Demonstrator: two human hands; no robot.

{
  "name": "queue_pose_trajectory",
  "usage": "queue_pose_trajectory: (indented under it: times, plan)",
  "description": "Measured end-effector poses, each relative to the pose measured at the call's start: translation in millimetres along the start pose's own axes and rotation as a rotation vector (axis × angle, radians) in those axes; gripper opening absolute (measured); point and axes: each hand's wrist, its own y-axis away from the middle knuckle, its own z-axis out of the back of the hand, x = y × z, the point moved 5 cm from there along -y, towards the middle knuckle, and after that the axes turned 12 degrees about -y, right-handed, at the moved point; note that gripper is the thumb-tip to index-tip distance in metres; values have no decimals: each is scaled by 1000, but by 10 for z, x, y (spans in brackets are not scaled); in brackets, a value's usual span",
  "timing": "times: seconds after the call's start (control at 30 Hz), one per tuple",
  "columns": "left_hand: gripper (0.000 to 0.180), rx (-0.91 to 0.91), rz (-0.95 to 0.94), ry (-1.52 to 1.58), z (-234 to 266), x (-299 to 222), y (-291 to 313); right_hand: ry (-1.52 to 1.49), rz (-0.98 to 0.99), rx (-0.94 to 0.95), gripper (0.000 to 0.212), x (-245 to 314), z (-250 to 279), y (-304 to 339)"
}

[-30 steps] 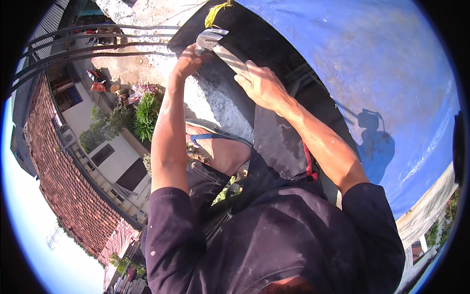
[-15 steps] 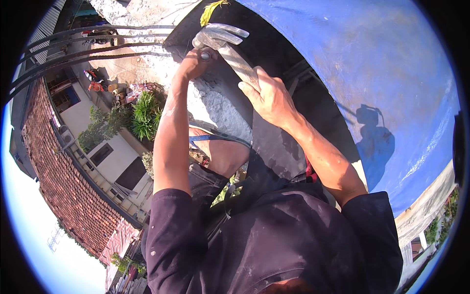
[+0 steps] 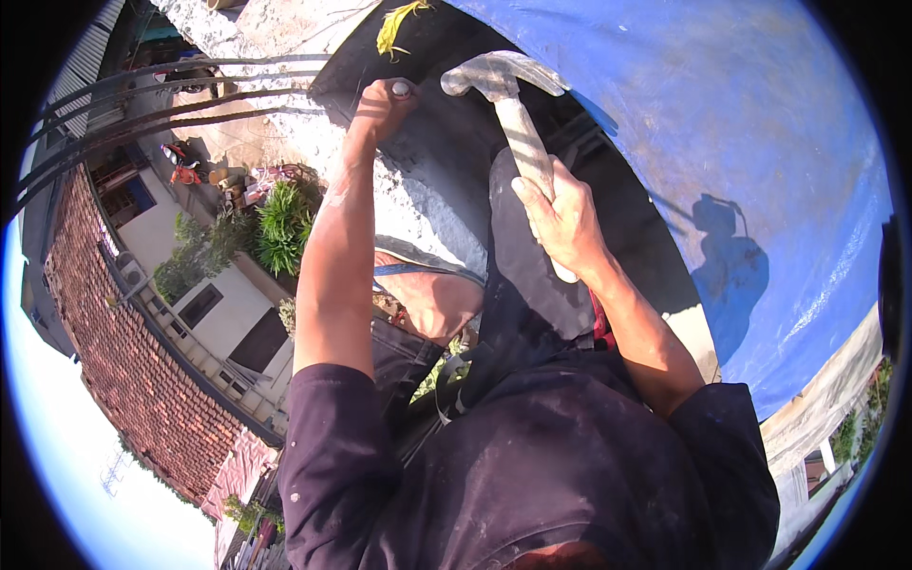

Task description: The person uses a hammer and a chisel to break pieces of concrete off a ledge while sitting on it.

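A claw hammer (image 3: 524, 144) is gripped in the right hand (image 3: 567, 218), whose fingers are wrapped around the lower part of a straight, pale, scuffed handle; the butt of it is seen poking out just below the palm. Above that hand, the worn metal head is held well up, with a blunt, rounded face turned toward the left and a curved claw tapering toward the right. The left hand (image 3: 383, 110) is closed in a fist around a round-ended tool (image 3: 401, 89), of which only the pale, disc-like end is shown; the rest is hidden by the fingers and cannot be told. The hammer head and the left hand are set apart, with a gap between them. Just above the left hand, a thin, crumpled yellow leaf (image 3: 397, 27) is seen against dark shade. Below that hand, rough, crumbly whitish masonry (image 3: 418, 204) is lit by the sun, and to its left, smooth black cables (image 3: 180, 93) are stretched in bowed lines. To the right of the right hand, a broad, smooth blue sheet (image 3: 750, 123) is marked by dull smudges and a dark shadow.
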Motion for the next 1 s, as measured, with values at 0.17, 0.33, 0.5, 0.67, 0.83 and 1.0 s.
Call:
queue_pose_trajectory:
  times: [0.17,0.33,0.5,0.67,0.83,1.0]
  plan:
    - [24,48,-45,108,8,120,36,16,105,21,32,115,18,37]
    - [18,11,-154,133,141,86,91,-80,74,49,29,213,-66,-126]
    - [17,207,-38,-59,224,-58,-18,-62,173,30,29,243,-156,-281]
    - [18,292,-41,-70,224,51,-26,-109,216,12,30,232,-258,-340]
    - [24,189,-142,22,186,116,-4,-139,200,4,31,226,-332,-379]
    - [21,277,-7,-148,101,108,-44,-116,118,17,31,272,-404,-404]
